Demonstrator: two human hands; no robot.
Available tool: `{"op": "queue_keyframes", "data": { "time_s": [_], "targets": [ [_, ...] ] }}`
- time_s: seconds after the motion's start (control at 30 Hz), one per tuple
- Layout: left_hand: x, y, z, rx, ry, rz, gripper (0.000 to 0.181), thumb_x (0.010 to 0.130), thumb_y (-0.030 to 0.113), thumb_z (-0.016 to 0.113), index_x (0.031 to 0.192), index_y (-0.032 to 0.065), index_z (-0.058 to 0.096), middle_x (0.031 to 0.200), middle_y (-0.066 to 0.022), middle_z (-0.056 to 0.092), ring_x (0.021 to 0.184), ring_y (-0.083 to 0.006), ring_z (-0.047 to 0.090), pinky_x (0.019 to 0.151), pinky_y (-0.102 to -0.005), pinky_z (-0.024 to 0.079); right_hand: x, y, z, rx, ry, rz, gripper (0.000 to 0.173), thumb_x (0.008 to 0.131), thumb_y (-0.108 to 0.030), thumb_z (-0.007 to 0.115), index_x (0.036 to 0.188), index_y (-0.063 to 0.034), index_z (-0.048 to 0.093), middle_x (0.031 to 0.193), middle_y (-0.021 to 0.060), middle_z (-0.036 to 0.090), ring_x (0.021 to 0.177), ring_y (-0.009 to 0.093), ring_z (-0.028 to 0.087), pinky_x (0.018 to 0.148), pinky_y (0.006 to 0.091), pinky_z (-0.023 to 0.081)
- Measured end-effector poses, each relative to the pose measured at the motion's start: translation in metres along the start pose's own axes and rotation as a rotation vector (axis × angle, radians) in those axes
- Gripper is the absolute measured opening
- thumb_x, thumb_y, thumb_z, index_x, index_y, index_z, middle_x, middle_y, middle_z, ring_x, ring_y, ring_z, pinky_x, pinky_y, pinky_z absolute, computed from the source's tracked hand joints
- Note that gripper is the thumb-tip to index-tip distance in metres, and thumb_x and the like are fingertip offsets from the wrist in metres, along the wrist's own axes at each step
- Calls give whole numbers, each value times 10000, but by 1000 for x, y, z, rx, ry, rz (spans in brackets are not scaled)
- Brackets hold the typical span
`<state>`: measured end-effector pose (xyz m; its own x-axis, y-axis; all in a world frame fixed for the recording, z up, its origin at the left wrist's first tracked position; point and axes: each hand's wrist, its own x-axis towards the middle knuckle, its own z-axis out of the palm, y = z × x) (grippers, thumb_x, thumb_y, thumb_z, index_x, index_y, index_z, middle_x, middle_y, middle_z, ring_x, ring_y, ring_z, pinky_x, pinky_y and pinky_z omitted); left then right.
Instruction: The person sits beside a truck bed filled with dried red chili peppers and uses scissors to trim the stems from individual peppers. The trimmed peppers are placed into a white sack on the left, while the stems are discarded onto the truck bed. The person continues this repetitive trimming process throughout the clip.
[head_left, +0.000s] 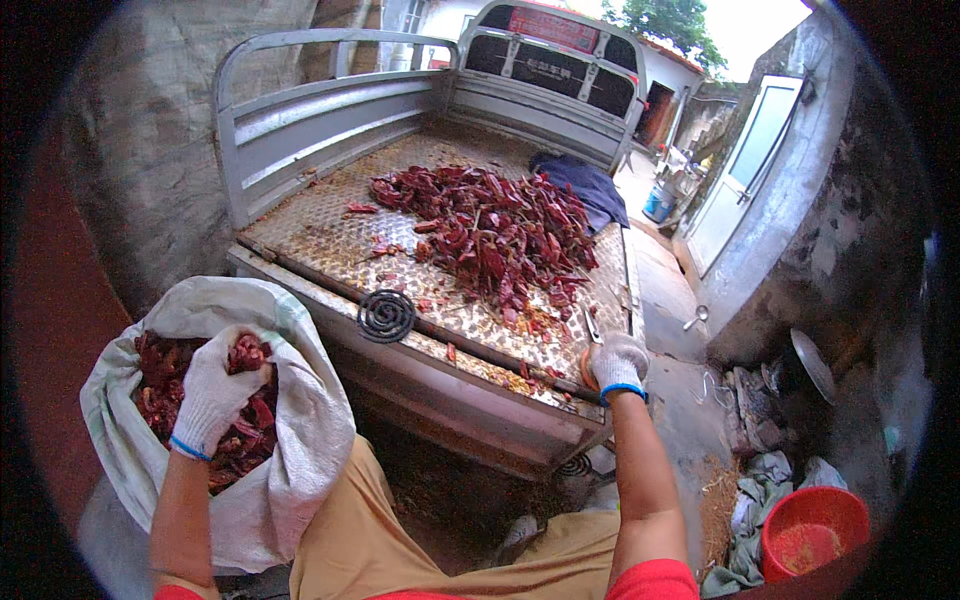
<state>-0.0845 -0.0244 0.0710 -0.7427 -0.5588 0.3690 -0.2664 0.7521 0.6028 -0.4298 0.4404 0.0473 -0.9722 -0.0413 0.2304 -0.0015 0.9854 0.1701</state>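
My left hand, in a white knit glove with a blue cuff, grips a clump of dried red chillies over an open white woven sack that holds more red chillies. My right hand, gloved alike, is closed around the handles of a pair of scissors at the near right corner of a truck bed; the blades point away from me. On the patterned metal bed lies a heap of dried red chillies, with loose seeds and bits around it.
A black mosquito coil lies on the bed's near edge. Dark cloth sits behind the heap, at the right. Metal side rails bound the bed's left. On the ground at right stands a red basin beside crumpled sacks; a wall and door rise beyond.
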Motion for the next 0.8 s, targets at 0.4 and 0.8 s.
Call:
{"op": "queue_keyframes", "data": {
  "time_s": [0.4,0.8],
  "targets": [
    [-53,13,-26,678,69,175,810,625,241,842,1344,64,514,1408,-188,510,1196,-347,533,941,-478,435,39,-171,-52,435,-126,9,608,840,-501,705,1276,-98,572,1267,192,648,1131,381,662,914,513,548],
    [-64,150,128,-1296,-654,-364,484,944,197,656,1359,-19,530,1252,-99,623,1040,-182,638,900,-352,552,-48,-84,-56,897,431,-494,325,861,-249,696,1139,-82,688,972,174,713,893,354,701,782,428,555]
  ]
}}
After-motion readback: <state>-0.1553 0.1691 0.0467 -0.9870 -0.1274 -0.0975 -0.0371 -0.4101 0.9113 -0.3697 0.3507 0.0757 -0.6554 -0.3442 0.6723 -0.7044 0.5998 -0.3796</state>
